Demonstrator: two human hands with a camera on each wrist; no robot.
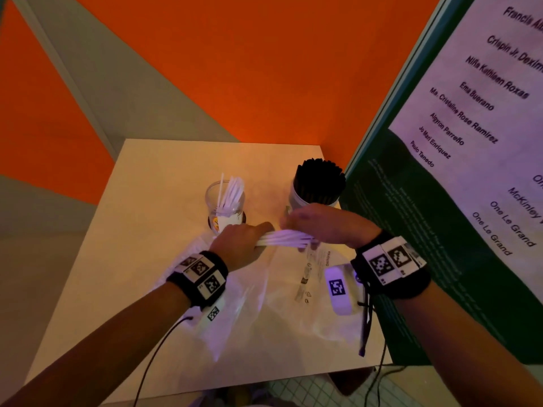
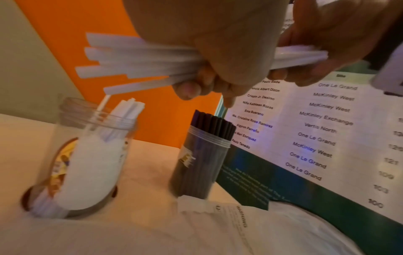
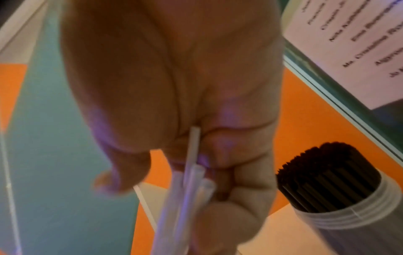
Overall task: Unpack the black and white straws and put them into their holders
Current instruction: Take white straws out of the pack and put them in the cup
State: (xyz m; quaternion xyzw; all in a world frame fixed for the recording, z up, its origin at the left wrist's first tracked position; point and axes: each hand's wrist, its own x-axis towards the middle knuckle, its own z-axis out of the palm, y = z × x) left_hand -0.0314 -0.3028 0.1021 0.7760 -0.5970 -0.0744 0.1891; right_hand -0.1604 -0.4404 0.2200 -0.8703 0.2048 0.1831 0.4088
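My left hand [image 1: 248,240] grips a bundle of white straws [image 1: 286,239] held level over the table, fingers curled round its middle [image 2: 218,72]. My right hand [image 1: 311,226] holds the bundle's other end [image 2: 305,57], with the straw tips against its curled fingers [image 3: 194,174]. Just behind stands a clear jar [image 1: 224,202] with a few white straws leaning in it [image 2: 93,155]. To its right, a second jar [image 1: 318,186] is packed full of black straws [image 2: 205,151] [image 3: 335,186].
An emptied clear plastic bag [image 1: 249,292] with printed warning text lies on the white table [image 1: 152,186] under my wrists. A green board with a printed name list [image 1: 470,136] stands close on the right, next to the black-straw jar. An orange wall is behind.
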